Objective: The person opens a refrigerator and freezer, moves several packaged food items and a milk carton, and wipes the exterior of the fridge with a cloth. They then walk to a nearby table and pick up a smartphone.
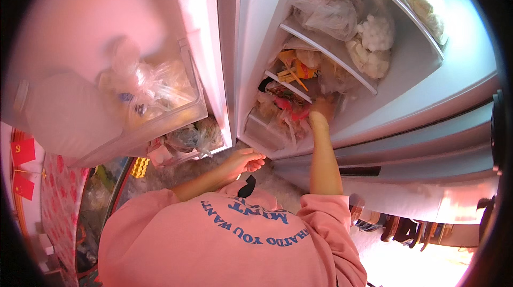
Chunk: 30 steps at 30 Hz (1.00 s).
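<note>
An open refrigerator stands before me, its white glass-edged shelves holding bagged food. My right hand reaches into the lower part beside a red plastic bag; it is blurred, and its fingertips are hard to make out. Above that bag lies an orange and yellow package with thin sticks across it. White round items in a clear bag are on a higher level. My left hand hangs in front of my chest with its fingers loosely curled, holding nothing that I can see.
At left, the door bears a clear bin with plastic bags in it, and a lower bin with more bags. Two small red flags are at the far left. Several shoes stand at the lower right.
</note>
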Tool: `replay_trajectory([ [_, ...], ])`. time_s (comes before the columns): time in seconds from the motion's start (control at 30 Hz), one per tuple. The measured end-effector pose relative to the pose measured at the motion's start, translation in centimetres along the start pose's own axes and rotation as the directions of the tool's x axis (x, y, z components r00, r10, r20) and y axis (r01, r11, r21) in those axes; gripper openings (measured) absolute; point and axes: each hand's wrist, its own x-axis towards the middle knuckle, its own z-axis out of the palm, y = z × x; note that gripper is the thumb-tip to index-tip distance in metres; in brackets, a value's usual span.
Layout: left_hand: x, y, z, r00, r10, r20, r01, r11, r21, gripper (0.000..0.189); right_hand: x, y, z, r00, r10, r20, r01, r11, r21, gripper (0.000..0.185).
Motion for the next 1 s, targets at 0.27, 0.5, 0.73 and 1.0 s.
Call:
replay_trajectory([
  [0.27, -0.5, -1.3, 0.1, 0.999, -0.038, 0.0, 0.038, 0.999, -0.009, 0.019, -7.7, 0.7, -2.7, 0.997, -0.066, 0.039, 0.062, 0.994, 0.088, 0.049],
  [0.5, -1.2, -2.4, -0.6, 0.998, -0.055, -0.04, 0.055, 0.998, -0.009, 0.019, -11.2, -4.5, 5.2, 0.953, -0.3, 0.032, 0.167, 0.611, 0.774, 0.034],
  [0.73, -1.5, -2.1, -2.8, 0.999, -0.016, -0.04, 0.017, 1.0, 0.022, 0.022, -2.6, -13.6, 11.0, 0.93, 0.359, 0.085, -0.297, 0.59, 0.751, 0.056],
  [1.0, -2.0, -0.6, -5.8, 0.997, -0.07, 0.024, 0.067, 0.992, 0.108, 0.025, -10.4, -13.5, 20.8, 0.87, -0.305, 0.388, -0.009, 0.776, 0.63, 0.038],
])
